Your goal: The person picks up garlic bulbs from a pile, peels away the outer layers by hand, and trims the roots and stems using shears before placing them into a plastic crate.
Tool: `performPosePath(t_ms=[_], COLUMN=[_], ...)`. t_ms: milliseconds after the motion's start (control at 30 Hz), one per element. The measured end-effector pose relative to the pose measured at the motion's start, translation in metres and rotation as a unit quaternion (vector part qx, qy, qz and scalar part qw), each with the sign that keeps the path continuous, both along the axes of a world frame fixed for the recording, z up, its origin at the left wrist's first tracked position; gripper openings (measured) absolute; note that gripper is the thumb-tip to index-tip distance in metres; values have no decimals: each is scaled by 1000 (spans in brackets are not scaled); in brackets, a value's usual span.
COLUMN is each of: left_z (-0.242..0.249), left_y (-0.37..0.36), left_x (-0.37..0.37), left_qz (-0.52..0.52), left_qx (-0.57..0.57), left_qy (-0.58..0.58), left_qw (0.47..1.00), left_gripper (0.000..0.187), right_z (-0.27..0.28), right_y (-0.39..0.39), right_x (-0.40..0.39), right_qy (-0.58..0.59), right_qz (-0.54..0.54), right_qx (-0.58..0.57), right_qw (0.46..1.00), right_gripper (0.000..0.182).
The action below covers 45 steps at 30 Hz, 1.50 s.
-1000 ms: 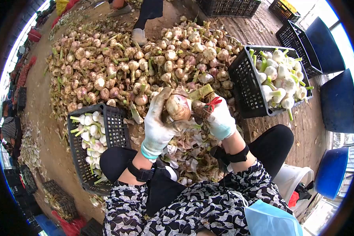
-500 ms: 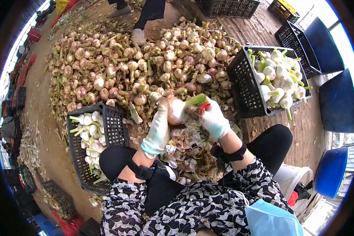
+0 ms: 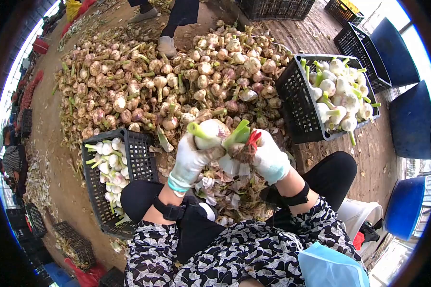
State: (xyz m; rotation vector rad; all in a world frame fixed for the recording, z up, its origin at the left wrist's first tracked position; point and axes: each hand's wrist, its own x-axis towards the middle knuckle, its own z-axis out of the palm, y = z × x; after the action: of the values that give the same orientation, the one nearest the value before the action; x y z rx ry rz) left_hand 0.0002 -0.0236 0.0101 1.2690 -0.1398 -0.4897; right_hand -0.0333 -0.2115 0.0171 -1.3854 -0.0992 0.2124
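Observation:
My left hand [image 3: 192, 160], in a white glove with a teal cuff, is wrapped round a garlic bulb [image 3: 210, 133] whose green stem points up and left. Close beside it my right hand [image 3: 269, 158], gloved too, is closed on a peeled garlic stalk and dirty roots or skin [image 3: 243, 152], with something red at the fingers. The two hands nearly meet over loose garlic skins [image 3: 234, 191]. Beyond them lies a large heap of unpeeled garlic [image 3: 143, 91]. What the right fingers hold is partly hidden.
A black crate [image 3: 141, 160] of white garlic stands at the left, and another black crate [image 3: 297, 103] of garlic at the right. Blue tubs [image 3: 409, 119] line the right edge. A person's legs [image 3: 183, 16] are behind the heap. A white bucket [image 3: 357, 213] stands beside my right knee.
The bulb has turned and come up in my left hand, its green stem now pointing up-left. My left hand has rotated, and strips of pale skin hang between the hands.

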Motion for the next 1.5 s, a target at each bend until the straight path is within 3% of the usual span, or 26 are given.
performPosePath(t_ms=[67,133,167,200,233,300,333,367,400,500,533,633,767,800,900,967,1033,1100,1133,1167,1233,1300,1367,1433,1467,1500], left_z=[2,-4,1,-6,-15,-15,-17,-19,-22,-25,-16,-13,-14,-14,-9,-11,-12,-19,-34,-28,-12,-11,-20,-27,-34,-39], left_y=[2,-1,1,1,1,8,8,7,7,6,7,7,2,1,4,6,-3,-7,-6,-6,-7,-10,-1,4,4,4], left_x=[2,2,-8,-5,-1,8,4,5,7,8,8,5,4,5,8,8,4,2,7,7,3,6,12,12,12,16], left_qz=[-12,-74,-52,-62,-71,-83,-35,-34,-42,-47,-54,-43,-5,-20,-62,-76,-49,26,6,5,88,179,190,178,168,154], left_qx=[17,-160,-174,-161,-148,-33,-18,-19,31,101,75,64,104,116,96,19,-33,-56,-34,-32,66,-20,-179,-232,-235,-236], left_qy=[-14,21,56,55,53,30,33,34,-12,-72,-46,-12,-61,-51,-34,38,40,-4,-18,-17,42,46,118,213,235,255], left_qw=[1000,984,982,983,985,996,999,999,999,991,995,997,993,992,993,996,997,998,999,999,993,983,958,932,928,925], left_gripper=[88,86,90,90,91,88,87,87,86,84,83,80,74,77,70,72,70,63,45,45,38,29,29,31,31,33], right_z=[-5,-24,-88,-116,-130,-107,-95,-74,-61,-15,-43,-42,-2,-15,-27,-20,-25,-17,-17,-16,-13,-15,-27,-88,-122,-142], right_y=[-7,-27,-52,-60,-61,-35,-29,-25,-27,-10,-13,-31,-17,-12,-15,-19,-15,-1,8,19,38,38,21,9,6,5], right_x=[5,27,43,41,35,6,8,20,27,32,29,32,17,13,11,15,11,4,0,-7,-15,-7,15,34,31,30], right_qy=[55,128,16,41,64,0,-1,67,30,95,-51,-95,-21,-158,-146,-62,-33,-78,-186,-197,-222,-217,-26,75,75,71], right_qz=[-29,-162,-243,-43,159,253,159,101,52,26,0,-14,-13,-27,-33,-35,-63,-104,-105,-80,-71,-75,-172,-240,-49,140], right_qx=[25,54,-265,-436,-575,-571,-501,-451,-345,-176,-253,-311,-295,-374,-331,-356,-299,-270,-291,-332,-323,-319,-220,-368,-454,-519], right_qw=[998,977,933,898,800,781,851,884,937,979,966,945,955,913,932,932,952,954,933,919,917,920,960,895,886,840], right_gripper=[15,13,17,23,31,46,49,41,39,38,29,27,22,20,25,25,23,19,15,14,13,14,17,17,20,24])
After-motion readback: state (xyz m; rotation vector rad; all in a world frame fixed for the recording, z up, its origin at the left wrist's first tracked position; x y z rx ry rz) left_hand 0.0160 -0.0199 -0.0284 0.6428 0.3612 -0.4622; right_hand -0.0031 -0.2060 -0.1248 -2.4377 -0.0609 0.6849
